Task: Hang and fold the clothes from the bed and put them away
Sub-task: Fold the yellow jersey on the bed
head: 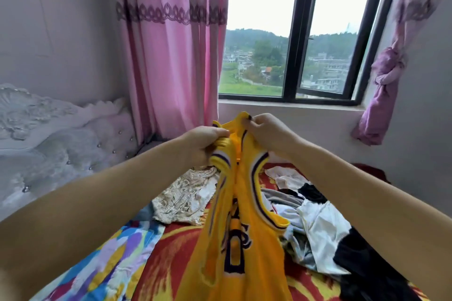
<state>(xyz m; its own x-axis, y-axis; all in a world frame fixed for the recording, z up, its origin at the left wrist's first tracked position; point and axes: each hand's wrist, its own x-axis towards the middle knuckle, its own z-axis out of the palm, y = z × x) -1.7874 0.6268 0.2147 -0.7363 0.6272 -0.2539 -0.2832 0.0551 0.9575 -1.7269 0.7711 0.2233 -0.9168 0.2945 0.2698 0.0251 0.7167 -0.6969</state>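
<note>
Above the bed, a limp, light yellow mesh jersey is pinched at its shoulder straps by the left hand and right hand; these seem the best holds.

The yellow jersey carries large purple lettering with white edging down its front, but the folds hide most of it (only bits of 2 or 3 characters show, none clear enough to read). No other text or number is legible.
</note>
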